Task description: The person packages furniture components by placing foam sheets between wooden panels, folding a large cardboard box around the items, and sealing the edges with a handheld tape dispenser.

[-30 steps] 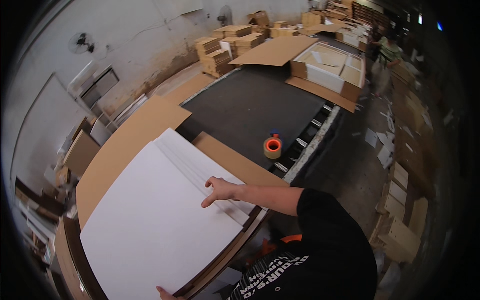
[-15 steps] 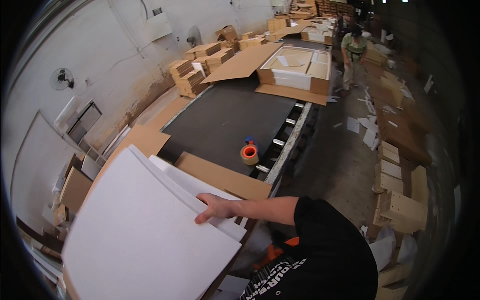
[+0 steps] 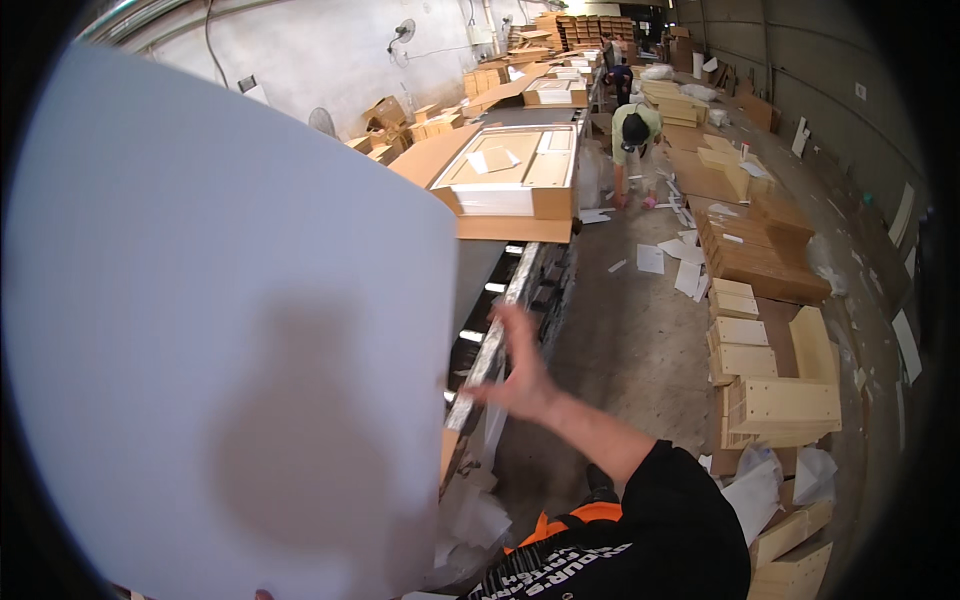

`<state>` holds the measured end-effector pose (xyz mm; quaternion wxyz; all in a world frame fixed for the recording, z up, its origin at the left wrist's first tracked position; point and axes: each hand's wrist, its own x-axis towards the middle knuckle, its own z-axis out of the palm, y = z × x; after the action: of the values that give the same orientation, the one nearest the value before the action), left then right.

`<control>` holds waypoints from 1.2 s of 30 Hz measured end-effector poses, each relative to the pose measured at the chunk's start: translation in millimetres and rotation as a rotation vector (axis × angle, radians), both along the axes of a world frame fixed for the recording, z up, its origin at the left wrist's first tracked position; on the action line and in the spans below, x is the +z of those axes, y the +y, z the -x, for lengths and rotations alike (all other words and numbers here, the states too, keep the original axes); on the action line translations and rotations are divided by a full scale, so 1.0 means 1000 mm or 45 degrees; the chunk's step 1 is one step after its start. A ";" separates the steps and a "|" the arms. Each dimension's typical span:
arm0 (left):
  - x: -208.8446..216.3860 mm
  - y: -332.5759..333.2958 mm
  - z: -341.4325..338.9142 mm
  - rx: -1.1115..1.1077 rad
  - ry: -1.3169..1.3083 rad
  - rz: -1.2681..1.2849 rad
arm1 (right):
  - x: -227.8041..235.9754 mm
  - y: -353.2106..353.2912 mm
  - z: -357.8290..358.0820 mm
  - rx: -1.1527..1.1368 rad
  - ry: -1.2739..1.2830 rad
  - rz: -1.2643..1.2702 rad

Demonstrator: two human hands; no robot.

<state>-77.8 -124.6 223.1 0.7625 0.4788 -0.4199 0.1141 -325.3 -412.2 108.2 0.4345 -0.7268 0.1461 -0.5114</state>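
Observation:
A large white board (image 3: 230, 200) stands raised on the left and fills much of the view, with a dark shadow across its face. At its bottom edge a fingertip of my left hand (image 3: 263, 595) shows against the board; the rest of that hand is hidden. My right hand (image 3: 525, 375) is open, thumb and fingers spread, just right of the board's edge. It holds nothing and appears in front of the conveyor's side rail (image 3: 515, 290). Most of the nearer conveyor surface is hidden behind the board.
An open carton (image 3: 553, 205) with white-edged panels sits farther up the conveyor. Stacked wooden panels (image 3: 780, 405) line the floor at right. White scraps (image 3: 688, 265) litter the aisle, where a co-worker (image 3: 636, 135) bends down. Wall fans (image 3: 402, 32) hang at back left.
The white board has come up from lying low to standing high, covering the tape roll and the conveyor. My right hand has let go of it and moved right, fingers spreading. The view has swung right.

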 end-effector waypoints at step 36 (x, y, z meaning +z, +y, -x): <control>-0.205 0.189 0.320 1.875 0.913 0.010 | -0.190 -0.515 -0.087 -0.625 0.669 -0.455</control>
<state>-398.0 64.3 18.0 0.5818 0.6367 0.2718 0.4270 -238.3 -926.9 -81.9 0.3667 -0.6895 0.5081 -0.3632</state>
